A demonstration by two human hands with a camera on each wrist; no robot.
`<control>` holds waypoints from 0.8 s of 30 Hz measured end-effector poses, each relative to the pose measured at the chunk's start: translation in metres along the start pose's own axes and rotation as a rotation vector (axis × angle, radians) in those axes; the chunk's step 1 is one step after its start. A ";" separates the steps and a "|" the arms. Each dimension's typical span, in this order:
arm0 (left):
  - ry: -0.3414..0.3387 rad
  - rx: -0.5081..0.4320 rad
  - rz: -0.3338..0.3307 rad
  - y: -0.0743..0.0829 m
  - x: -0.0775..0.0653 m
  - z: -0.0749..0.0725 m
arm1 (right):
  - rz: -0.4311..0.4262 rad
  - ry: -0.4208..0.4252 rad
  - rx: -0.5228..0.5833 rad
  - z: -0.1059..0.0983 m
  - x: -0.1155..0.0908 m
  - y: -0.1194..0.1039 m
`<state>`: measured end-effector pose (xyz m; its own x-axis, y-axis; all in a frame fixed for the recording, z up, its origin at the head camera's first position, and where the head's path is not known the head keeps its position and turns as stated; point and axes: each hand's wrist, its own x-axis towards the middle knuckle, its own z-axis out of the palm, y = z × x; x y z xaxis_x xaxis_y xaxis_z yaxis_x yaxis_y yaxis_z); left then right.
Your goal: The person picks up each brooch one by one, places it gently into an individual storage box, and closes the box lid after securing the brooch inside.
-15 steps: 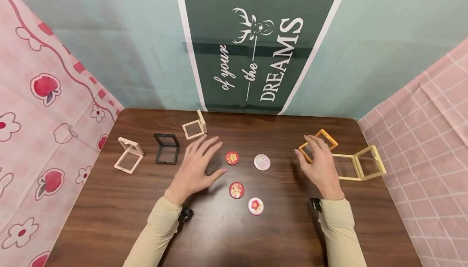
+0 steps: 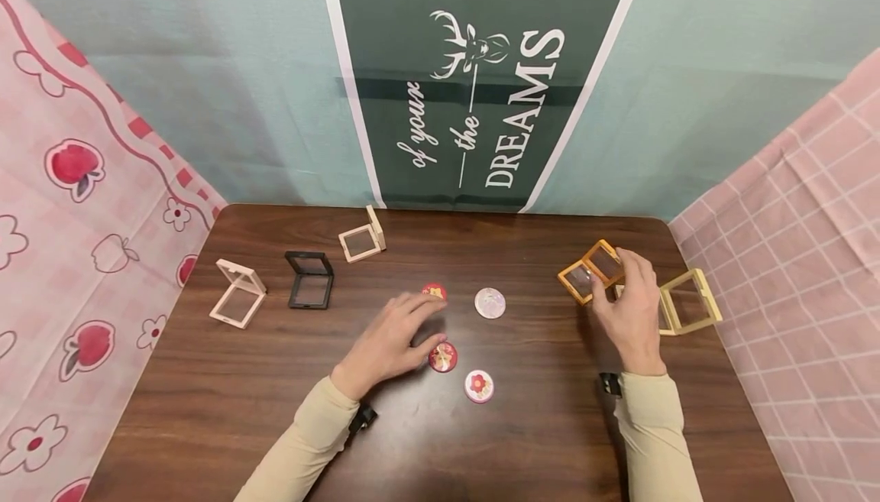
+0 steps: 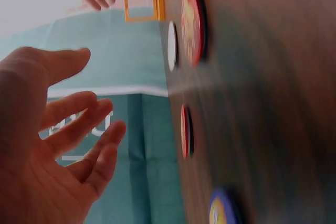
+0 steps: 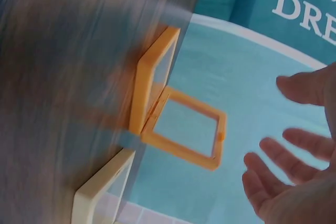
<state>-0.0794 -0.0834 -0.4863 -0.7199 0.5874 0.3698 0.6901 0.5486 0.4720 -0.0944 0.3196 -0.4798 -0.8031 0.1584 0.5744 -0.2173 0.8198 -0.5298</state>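
Observation:
My left hand [image 2: 390,345] hovers low over the discs, fingers loosely bent and holding nothing. Its fingertips partly cover a red round disc [image 2: 433,289], and the thumb is close to a second red disc [image 2: 443,357]. In the left wrist view a blue-rimmed disc [image 3: 221,209] lies below the hand; the head view hides it. Beside the orange hinged frame [image 2: 589,262], which stands unfolded, my right hand [image 2: 631,315] is spread with nothing in it. The right wrist view shows a gap between those fingers and the orange lid [image 4: 218,129].
Also on the table [image 2: 536,441] are a pearly disc [image 2: 490,303] and a flower disc [image 2: 479,386]. An opened yellow frame [image 2: 710,303] is partly behind the right hand. To the left stand opened black [image 2: 309,305], pink [image 2: 257,280] and beige [image 2: 376,228] frames. Cloth walls [image 2: 241,105] surround the table.
My left hand has moved right and nearer the person, its fingertips now over the red discs. My right hand has shifted right, off the orange frame, which shows more fully.

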 end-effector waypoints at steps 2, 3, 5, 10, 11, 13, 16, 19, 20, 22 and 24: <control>-0.023 -0.040 0.004 0.005 0.000 0.004 | 0.039 0.021 -0.004 -0.003 0.000 0.005; -0.036 -0.062 0.007 0.007 0.000 0.007 | 0.060 0.028 -0.007 -0.004 0.000 0.007; -0.058 -0.095 0.005 0.012 0.001 0.010 | 0.097 0.038 -0.009 -0.006 0.000 0.011; -0.100 -0.101 0.007 0.021 0.001 0.018 | 0.188 0.018 -0.026 -0.008 0.001 0.020; -0.106 -0.100 0.006 0.023 0.001 0.019 | 0.210 0.006 -0.033 -0.008 0.001 0.022; -0.119 -0.088 0.007 0.026 0.001 0.022 | 0.255 -0.026 -0.046 -0.008 0.001 0.025; -0.145 -0.063 0.010 0.030 0.001 0.025 | 0.325 -0.078 -0.067 -0.008 0.001 0.029; -0.175 -0.030 0.029 0.034 0.001 0.030 | 0.387 -0.124 -0.070 -0.008 0.002 0.032; -0.185 -0.014 0.039 0.035 0.000 0.032 | 0.403 -0.138 -0.071 -0.008 0.002 0.034; -0.200 0.022 0.063 0.038 -0.002 0.036 | 0.427 -0.165 -0.068 -0.007 0.003 0.036; -0.209 0.059 0.089 0.040 -0.004 0.041 | 0.437 -0.191 -0.074 -0.005 0.004 0.038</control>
<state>-0.0456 -0.0394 -0.5015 -0.6294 0.7419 0.2311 0.7575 0.5195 0.3954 -0.1027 0.3545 -0.4948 -0.8994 0.3984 0.1798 0.1972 0.7371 -0.6464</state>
